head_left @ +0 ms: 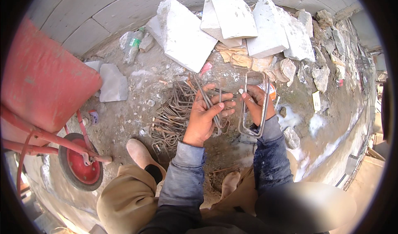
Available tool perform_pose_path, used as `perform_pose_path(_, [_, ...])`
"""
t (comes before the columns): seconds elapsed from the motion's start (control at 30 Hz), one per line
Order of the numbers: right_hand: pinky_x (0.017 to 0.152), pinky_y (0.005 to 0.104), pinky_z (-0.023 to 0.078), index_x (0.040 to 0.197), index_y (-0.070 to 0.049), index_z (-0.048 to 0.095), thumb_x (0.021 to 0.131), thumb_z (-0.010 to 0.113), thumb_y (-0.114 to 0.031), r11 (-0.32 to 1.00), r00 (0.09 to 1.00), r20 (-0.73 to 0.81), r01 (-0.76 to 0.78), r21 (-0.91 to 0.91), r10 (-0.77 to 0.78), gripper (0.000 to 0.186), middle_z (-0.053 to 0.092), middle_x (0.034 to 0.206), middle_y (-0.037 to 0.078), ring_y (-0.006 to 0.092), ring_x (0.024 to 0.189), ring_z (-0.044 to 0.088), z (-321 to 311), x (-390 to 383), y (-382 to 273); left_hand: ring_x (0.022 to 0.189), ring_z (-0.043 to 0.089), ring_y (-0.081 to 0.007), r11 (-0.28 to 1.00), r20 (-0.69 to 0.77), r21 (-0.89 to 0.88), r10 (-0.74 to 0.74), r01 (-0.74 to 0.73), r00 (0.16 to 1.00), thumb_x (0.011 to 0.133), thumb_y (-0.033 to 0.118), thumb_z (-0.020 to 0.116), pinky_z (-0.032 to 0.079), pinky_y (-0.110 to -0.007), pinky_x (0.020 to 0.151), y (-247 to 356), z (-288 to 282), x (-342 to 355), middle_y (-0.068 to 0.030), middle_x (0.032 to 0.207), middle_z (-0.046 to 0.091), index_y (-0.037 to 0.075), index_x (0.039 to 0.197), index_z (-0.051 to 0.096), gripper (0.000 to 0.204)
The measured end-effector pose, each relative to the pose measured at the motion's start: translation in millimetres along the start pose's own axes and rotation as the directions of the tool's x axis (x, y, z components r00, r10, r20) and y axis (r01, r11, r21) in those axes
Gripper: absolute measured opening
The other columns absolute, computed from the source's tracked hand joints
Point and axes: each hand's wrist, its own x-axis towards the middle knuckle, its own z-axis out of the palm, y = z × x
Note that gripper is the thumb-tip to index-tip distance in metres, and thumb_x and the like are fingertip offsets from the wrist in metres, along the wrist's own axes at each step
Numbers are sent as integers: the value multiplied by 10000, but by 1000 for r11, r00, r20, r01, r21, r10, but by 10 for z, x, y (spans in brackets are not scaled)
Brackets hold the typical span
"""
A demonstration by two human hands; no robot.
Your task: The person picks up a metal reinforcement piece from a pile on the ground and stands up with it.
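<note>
My left hand (pixel 199 124) is closed around bent steel stirrups (pixel 204 94), their thin rods running between the thumb and the curled fingers. Rectangular wire stirrups (pixel 257 73), seemingly more than one laid together, stand upright in my right hand (pixel 260 103); its thumb and fingers pinch one long side. A tangled pile of rusty stirrups (pixel 169 118) lies on the ground just beyond and left of my left hand, which partly covers it. Behind my right hand shows part of a round white and orange object (pixel 272 92), mostly hidden.
A red wheelbarrow (pixel 45 80) stands at the left, its wheel (pixel 83 161) near my boot (pixel 141 153). White blocks (pixel 188 37) lean along the block wall (pixel 120 10). A plastic bottle (pixel 133 47) lies near them. Broken stones (pixel 321 77) cover the right side.
</note>
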Motion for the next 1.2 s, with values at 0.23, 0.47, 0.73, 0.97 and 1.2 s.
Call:
perform_pose_path(0.23, [665, 366, 462, 995, 2, 579, 761, 541, -58, 975, 995, -83, 36, -219, -55, 244, 596, 846, 208, 330, 756, 593, -95, -85, 104, 863, 587, -208, 991, 77, 112, 58, -67, 995, 794, 6, 564, 509, -326, 746, -289, 321, 117, -123, 926, 578, 54, 1095, 335, 381])
perform_pose_path(0.47, [698, 316, 477, 995, 3, 573, 706, 548, 1, 980, 980, -197, -72, -187, 35, 291, 617, 858, 177, 245, 819, 616, -280, -166, 111, 831, 582, -194, 996, 145, 70, -69, 60, 987, 753, -47, 589, 510, -290, 669, -365, 552, 291, -124, 955, 559, 42, 1068, 299, 438])
perform_pose_path(0.73, [619, 230, 463, 981, 15, 568, 891, 471, -221, 823, 894, -214, -240, 515, 395, 271, 605, 798, 71, 107, 736, 566, -339, -181, 205, 837, 590, -224, 995, 116, 86, -65, 56, 991, 786, -51, 514, 523, -306, 663, -492, 597, 462, -131, 951, 552, 33, 1091, 311, 376])
perform_pose_path(0.97, [458, 214, 391, 1017, -15, 550, 885, 487, -273, 861, 932, 96, -360, 359, 350, 297, 562, 716, 22, 73, 556, 499, -356, -166, 138, 961, 550, -285, 997, 103, -31, -73, 76, 992, 818, -16, 407, 518, -409, 719, -361, 413, 504, -200, 1095, 491, -12, 1121, 327, 313])
perform_pose_path(1.2, [587, 240, 423, 904, -16, 515, 874, 510, -244, 793, 958, 128, -284, 540, 256, 230, 537, 731, 28, 100, 666, 506, -84, -150, 137, 1058, 482, -289, 996, 48, -12, -91, 91, 995, 759, -29, 377, 420, -413, 889, -214, 312, 434, -187, 1110, 487, 11, 1131, 333, 377])
